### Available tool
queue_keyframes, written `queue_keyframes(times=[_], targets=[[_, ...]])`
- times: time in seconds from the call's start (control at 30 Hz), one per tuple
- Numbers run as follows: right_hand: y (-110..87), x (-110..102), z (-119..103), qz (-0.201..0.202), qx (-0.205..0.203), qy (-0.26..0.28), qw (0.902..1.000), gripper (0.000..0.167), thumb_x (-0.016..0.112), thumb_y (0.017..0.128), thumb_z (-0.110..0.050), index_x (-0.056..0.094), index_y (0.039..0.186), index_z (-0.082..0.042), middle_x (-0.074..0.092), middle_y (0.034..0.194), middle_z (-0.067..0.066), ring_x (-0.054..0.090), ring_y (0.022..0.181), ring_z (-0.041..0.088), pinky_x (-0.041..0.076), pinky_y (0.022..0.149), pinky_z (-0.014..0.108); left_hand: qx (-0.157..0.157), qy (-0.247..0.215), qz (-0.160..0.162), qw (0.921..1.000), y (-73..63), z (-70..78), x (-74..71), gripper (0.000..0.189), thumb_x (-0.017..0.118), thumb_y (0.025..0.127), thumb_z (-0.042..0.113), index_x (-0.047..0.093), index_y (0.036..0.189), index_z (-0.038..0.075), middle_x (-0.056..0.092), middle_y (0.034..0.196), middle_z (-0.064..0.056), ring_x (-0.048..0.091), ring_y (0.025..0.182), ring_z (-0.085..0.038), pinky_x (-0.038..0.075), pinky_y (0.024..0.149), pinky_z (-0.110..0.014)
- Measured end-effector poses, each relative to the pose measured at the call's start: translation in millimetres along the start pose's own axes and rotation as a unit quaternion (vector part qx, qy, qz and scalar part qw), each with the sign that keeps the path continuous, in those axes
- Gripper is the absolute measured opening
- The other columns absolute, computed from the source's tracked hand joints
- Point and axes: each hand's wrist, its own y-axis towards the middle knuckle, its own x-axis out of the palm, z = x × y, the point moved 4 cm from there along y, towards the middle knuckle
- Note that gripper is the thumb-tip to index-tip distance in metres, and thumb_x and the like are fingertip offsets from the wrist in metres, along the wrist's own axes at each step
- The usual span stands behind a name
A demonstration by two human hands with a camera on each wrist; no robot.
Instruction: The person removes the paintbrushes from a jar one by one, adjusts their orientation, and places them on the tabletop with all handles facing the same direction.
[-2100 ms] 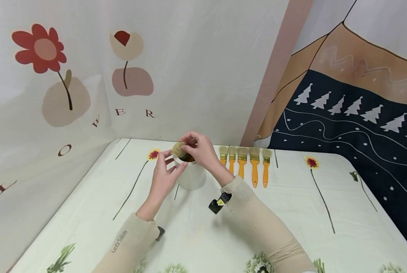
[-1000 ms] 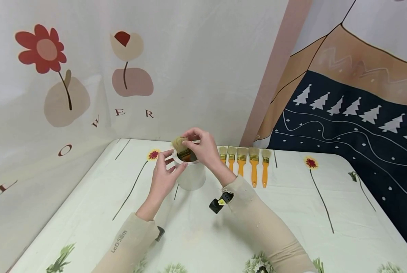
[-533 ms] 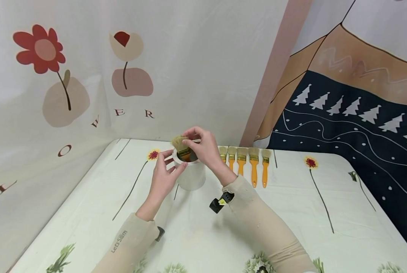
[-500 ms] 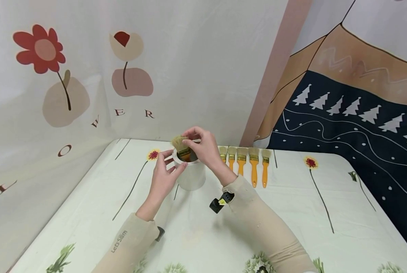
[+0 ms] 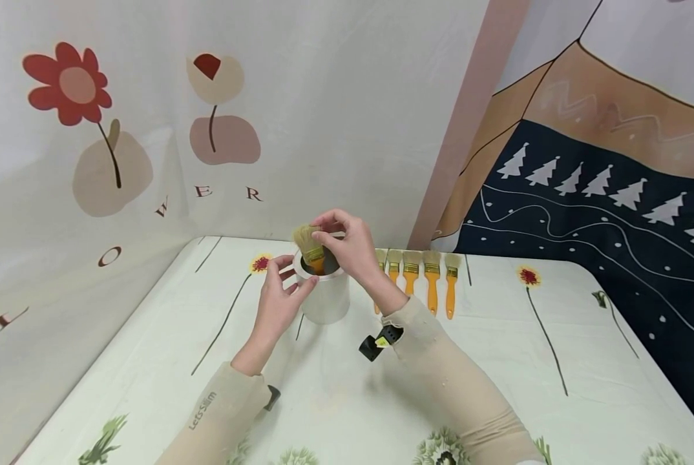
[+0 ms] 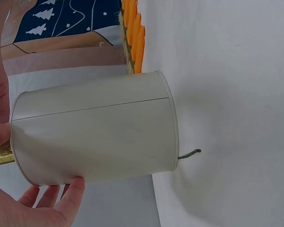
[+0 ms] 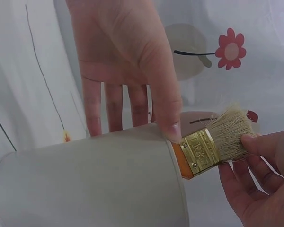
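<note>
A pale cylindrical can point(image 5: 326, 300) stands upright on the table. My left hand point(image 5: 280, 297) holds it from the left, thumb at the rim and fingers against the side, as the left wrist view point(image 6: 94, 132) also shows. My right hand point(image 5: 353, 248) pinches a paintbrush point(image 5: 310, 248) by its pale bristles. In the right wrist view the paintbrush point(image 7: 208, 149) has a gold metal band and an orange handle. Most of that handle is hidden inside the can, with the band just above the rim.
Right of the can lies a row of several orange-handled paintbrushes point(image 5: 431, 281), bristles toward the back; my right forearm partly covers it. The table point(image 5: 335, 400) has a flower-print cloth. A printed fabric wall point(image 5: 335, 116) rises behind its back edge.
The paintbrush has risen a little out of the can and stands more upright than at first. My right hand has shifted slightly up and right. My left hand stays at the can.
</note>
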Motion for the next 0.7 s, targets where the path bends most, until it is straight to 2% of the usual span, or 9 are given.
queue_keyframes(times=[0.4,0.6,0.7], targets=[[2.6,-13.3,-12.8,0.026,-0.021,0.019,0.9992,0.014,0.071,0.091,-0.007,0.070,0.104,-0.002,0.071,0.107,0.014,0.069,0.098,0.027,0.061,0.088,0.034,-0.001,0.000,0.002,1.0000,-0.1,1.5,-0.8,0.069,0.071,0.093,0.024,0.031,0.145,0.005,0.036,0.153,-0.014,0.043,0.139,-0.034,0.045,0.114,-0.049],[3.3,-24.5,-20.2,0.063,-0.050,0.052,0.9954,0.014,0.072,0.091,-0.006,0.070,0.104,0.000,0.070,0.105,0.016,0.069,0.094,0.027,0.061,0.081,0.029,-0.002,0.001,0.005,1.0000,-0.5,2.0,-0.6,0.068,0.072,0.092,0.023,0.032,0.143,0.004,0.037,0.152,-0.015,0.044,0.138,-0.034,0.046,0.113,-0.049],[3.3,-30.6,-25.2,0.084,-0.071,0.070,0.9914,0.015,0.072,0.090,-0.004,0.069,0.103,0.002,0.069,0.104,0.018,0.069,0.090,0.021,0.060,0.077,0.024,-0.001,-0.001,0.006,1.0000,-0.7,2.4,-0.3,0.068,0.072,0.092,0.023,0.033,0.143,0.004,0.037,0.151,-0.015,0.044,0.138,-0.034,0.046,0.113,-0.049]])
